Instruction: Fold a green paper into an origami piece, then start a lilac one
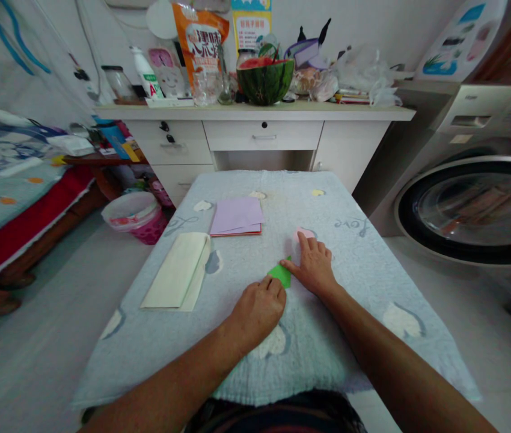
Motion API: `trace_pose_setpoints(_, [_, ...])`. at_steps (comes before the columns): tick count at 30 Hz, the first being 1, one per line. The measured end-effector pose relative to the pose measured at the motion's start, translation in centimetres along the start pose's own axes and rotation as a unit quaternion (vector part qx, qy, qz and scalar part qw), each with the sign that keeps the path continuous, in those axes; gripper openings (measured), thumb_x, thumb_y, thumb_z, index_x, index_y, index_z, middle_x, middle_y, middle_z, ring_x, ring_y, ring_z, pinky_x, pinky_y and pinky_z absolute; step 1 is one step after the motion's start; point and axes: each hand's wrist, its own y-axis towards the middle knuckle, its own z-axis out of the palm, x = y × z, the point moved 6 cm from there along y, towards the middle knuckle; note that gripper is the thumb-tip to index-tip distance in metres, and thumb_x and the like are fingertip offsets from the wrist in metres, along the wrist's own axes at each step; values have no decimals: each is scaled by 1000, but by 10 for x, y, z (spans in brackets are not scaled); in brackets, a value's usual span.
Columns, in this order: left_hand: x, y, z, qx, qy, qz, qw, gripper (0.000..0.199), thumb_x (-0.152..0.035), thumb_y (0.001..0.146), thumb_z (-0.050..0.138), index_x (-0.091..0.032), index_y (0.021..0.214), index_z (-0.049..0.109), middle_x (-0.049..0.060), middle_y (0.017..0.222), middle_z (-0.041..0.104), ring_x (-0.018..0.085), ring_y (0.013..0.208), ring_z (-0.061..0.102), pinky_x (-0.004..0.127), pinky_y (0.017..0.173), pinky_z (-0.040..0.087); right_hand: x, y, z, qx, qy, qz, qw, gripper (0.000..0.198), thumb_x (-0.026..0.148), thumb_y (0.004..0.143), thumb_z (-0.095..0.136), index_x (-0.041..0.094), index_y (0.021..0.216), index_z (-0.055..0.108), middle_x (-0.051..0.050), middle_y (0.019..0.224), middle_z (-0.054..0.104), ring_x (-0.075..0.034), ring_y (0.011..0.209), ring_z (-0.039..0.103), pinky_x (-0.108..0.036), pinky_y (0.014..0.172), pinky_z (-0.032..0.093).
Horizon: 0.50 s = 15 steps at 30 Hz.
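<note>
A small piece of green paper [282, 275], apparently folded, lies on the cloth-covered table between my hands. My left hand [261, 305] is closed with curled fingers at the paper's lower left edge, seemingly gripping it. My right hand [315, 264] lies to the right, its fingers spread and stretched forward over the cloth, with the thumb touching the paper's upper right corner. Beyond them, a stack of purple paper sheets [238, 213] with a red sheet showing underneath rests on the table. To the left lies a folded cream-coloured sheet [177, 270].
A pale blue cloth [354, 313] with heart prints covers the table. Behind it stands a white desk [262, 135] bearing a cut watermelon [265, 84], jars and bags. A washing machine [472, 192] is at the right; a pink bin [145, 225] stands on the left.
</note>
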Motion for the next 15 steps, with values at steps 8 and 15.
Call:
trace_pose_setpoints(8, [-1, -6, 1, -14, 2, 5, 1000, 24, -9, 90, 47, -10, 110, 60, 16, 119, 61, 26, 111, 58, 36, 79, 54, -2, 2, -2, -3, -1, 24, 1000, 69, 54, 88, 54, 21, 144, 33, -14, 122, 54, -29, 105, 48, -40, 86, 32])
trace_pose_setpoints(15, [2, -8, -3, 6, -18, 15, 1000, 20, -13, 92, 46, -13, 107, 60, 15, 133, 55, 27, 121, 53, 38, 85, 52, -6, 2, -1, -19, 17, 36, 999, 60, 44, 90, 53, 16, 140, 37, -14, 121, 55, -29, 106, 47, -40, 87, 34])
